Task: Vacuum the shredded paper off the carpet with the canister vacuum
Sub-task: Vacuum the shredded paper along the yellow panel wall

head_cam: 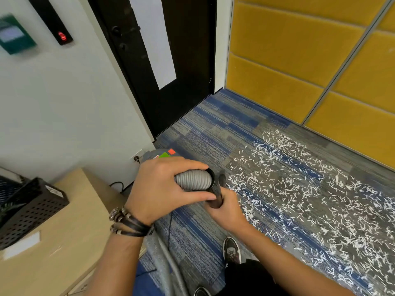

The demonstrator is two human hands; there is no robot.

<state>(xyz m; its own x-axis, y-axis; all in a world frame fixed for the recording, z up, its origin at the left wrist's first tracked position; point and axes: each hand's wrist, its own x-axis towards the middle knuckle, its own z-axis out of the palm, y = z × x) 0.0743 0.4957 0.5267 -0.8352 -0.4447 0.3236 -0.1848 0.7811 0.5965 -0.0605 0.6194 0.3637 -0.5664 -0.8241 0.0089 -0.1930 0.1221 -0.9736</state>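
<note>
**Hose in hand, no paper lifted yet**

At the far left a light wooden worktop (pixel 64 242) carries a black perforated metal box (pixel 32 208). Next comes the left hand (pixel 166 189), its grip curled round the grey ribbed vacuum hose (pixel 192 180). The grey canister vacuum (pixel 162 154) sits on the floor just behind it. The right hand (pixel 228 208) has its grip wrapped round the black plastic hose end (pixel 215 195), held off the floor. Further right, white shredded paper (pixel 299 189) lies thick across the blue-grey striped carpet (pixel 203 129). I'd say the vacuuming proper hasn't begun, so the whole patch remains.
</note>
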